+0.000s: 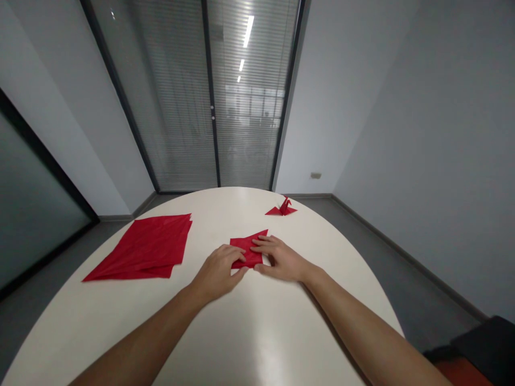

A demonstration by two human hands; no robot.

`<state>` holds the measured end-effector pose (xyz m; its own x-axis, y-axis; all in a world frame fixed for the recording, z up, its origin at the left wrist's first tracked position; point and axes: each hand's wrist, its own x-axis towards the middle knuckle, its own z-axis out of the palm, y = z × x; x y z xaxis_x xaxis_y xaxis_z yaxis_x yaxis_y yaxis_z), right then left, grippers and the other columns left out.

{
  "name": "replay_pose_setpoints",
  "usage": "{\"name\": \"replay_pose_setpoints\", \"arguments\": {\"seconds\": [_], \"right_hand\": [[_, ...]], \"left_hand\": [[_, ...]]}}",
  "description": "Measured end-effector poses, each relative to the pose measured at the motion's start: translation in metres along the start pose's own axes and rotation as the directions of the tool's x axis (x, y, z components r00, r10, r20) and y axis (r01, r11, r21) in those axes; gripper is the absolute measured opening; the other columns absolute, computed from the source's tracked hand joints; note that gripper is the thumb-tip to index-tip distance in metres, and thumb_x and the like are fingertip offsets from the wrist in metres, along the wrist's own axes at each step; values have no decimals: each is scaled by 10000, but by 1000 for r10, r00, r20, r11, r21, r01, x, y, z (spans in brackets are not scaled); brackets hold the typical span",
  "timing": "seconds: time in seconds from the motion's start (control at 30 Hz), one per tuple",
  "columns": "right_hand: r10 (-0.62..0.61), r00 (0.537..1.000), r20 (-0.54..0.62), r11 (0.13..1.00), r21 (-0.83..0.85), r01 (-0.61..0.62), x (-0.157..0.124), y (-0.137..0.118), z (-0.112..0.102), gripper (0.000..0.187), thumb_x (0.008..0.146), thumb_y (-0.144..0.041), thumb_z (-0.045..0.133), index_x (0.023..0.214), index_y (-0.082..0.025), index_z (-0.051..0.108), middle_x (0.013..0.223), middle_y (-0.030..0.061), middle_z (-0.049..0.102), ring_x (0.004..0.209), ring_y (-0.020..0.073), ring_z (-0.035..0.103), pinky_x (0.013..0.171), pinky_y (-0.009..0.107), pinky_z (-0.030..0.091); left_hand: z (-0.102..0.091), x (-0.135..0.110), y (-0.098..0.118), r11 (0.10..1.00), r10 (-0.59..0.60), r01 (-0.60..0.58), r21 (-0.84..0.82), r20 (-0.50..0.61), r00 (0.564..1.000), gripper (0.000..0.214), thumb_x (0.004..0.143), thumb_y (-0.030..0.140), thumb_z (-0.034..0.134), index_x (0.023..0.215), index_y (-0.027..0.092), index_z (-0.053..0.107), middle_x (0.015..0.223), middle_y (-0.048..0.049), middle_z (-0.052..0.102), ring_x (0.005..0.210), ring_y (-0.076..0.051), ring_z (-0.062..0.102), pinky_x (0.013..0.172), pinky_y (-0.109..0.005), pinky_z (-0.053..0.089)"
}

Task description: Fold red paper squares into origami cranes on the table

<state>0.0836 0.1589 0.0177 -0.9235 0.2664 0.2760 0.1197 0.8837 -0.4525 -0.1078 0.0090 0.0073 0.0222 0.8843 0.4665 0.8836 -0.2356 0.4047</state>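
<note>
A small folded piece of red paper (250, 247) lies on the white table in front of me, one corner pointing up to the far right. My left hand (219, 271) grips its near left part, with curled fingers on top and the thumb at the near edge. On the right half rests my right hand (284, 260), its fingers stretched out and apart over the paper and the thumb by the near edge. Beyond it, toward the far right, stands a folded red paper crane (284, 207) with spread wings. Some of the paper is hidden under my fingers.
A stack of larger red paper sheets (151, 246) lies at the left of the round white table (225, 209). Behind the table are a glass partition with blinds (245, 134) and grey walls. A dark chair-like object (483, 343) stands at the lower right.
</note>
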Motion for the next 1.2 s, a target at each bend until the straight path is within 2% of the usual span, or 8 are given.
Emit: {"name": "replay_pose_setpoints", "arguments": {"seconds": [0.23,0.4,0.5,0.67,0.8,0.9,0.97,1.2], "right_hand": [[-99,994,-43,994,39,101,3,-7,-7,245,937,-321,622,1120,-233,759,1178,108,747,1174,279,664,1059,487,458],[-92,994,-52,994,52,94,2,-6,-5,260,895,-387,686,1107,-250,749,1190,88,740,1140,276,671,1045,464,467],[-60,996,-72,997,52,63,3,-6,-3,190,946,-335,614,1037,-230,743,1133,83,748,1070,256,675,983,434,496],[-5,992,-129,999,37,10,6,-6,-1,185,979,-318,556,962,-208,703,987,88,726,960,244,638,872,396,507],[77,982,-171,997,24,-74,5,-3,2,168,962,-336,584,910,-200,668,849,62,673,829,220,602,768,358,490],[113,975,-192,994,30,-109,5,0,4,108,923,-290,626,965,-197,661,880,58,675,827,216,596,762,353,483],[97,974,-205,995,29,-93,6,0,4,158,900,-255,644,1048,-201,664,951,68,690,864,223,605,800,372,488],[-87,985,-148,995,-61,79,7,-8,1,185,936,-243,621,1073,-257,746,1058,69,712,1025,251,612,936,438,473]], "left_hand": [[0,-1,-2,998,-22,21,51,27,999,40,876,222,664,910,219,685,1074,-60,745,1005,-250,675,900,-399,524],[-2,0,-1,995,-65,64,72,10,998,124,924,213,569,896,214,690,936,-46,747,872,-213,687,799,-327,517],[-3,0,-1,991,-100,99,85,5,995,153,946,225,532,897,214,677,873,-30,723,791,-193,667,725,-296,499],[-2,1,-1,991,-120,120,65,-2,993,158,925,187,543,1006,229,672,957,-23,732,844,-201,685,762,-305,525],[-1,1,-3,998,-54,54,21,13,998,277,902,127,542,1087,248,708,1122,-31,730,987,-200,693,878,-317,550],[2,1,-5,999,-18,17,44,24,1000,282,917,130,538,1039,258,759,1226,-31,710,1048,-213,687,945,-355,549],[4,0,-7,997,-4,1,77,31,1000,285,923,129,540,1028,259,772,1244,-34,709,1061,-227,684,963,-392,546],[1,1,-2,981,23,-33,191,52,998,264,923,171,547,1075,223,757,1235,-83,709,1084,-273,653,942,-448,530]]}}
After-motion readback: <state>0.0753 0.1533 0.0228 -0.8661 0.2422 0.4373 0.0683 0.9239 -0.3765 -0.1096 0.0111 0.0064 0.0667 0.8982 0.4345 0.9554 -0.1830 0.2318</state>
